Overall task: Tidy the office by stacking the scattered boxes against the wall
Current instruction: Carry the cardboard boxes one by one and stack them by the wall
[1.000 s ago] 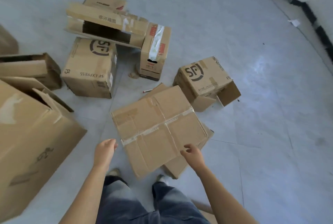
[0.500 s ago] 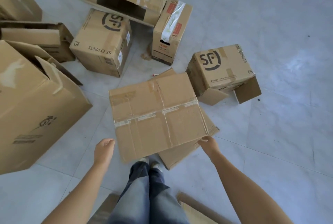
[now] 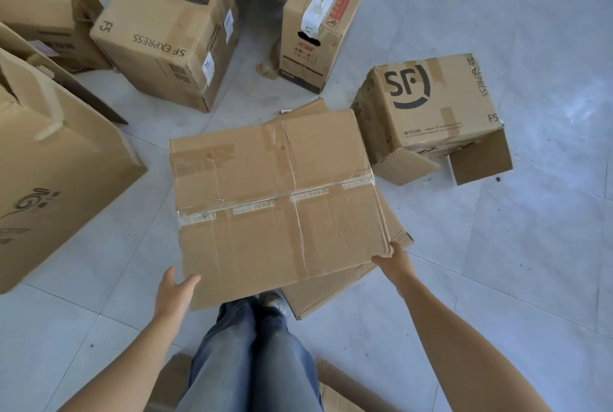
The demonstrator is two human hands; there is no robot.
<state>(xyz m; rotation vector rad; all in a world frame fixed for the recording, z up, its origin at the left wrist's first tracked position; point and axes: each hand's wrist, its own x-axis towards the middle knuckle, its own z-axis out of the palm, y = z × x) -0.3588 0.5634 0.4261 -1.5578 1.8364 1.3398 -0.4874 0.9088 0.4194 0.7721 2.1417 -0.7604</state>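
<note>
Fingers of the right hand (image 3: 393,260) grip the taped, creased box (image 3: 278,199); left hand (image 3: 174,292) fingers straight.

Soft daylight is washing the floor (image 3: 497,279), glaring pale at right; each box (image 3: 431,103) is casting a faint shadow; frame edges are bowing.

Pale grey tile floor (image 3: 497,262) w/ thin grout lines, soft glare at right, few dark specks.

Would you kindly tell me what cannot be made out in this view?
- Right hand: fingers hidden under taped box corner, head view.
- Flat cardboard: head view, mostly covered by that box.
- Big left box: head view, cut by left edge.
- Wall: outside the frame.
</note>
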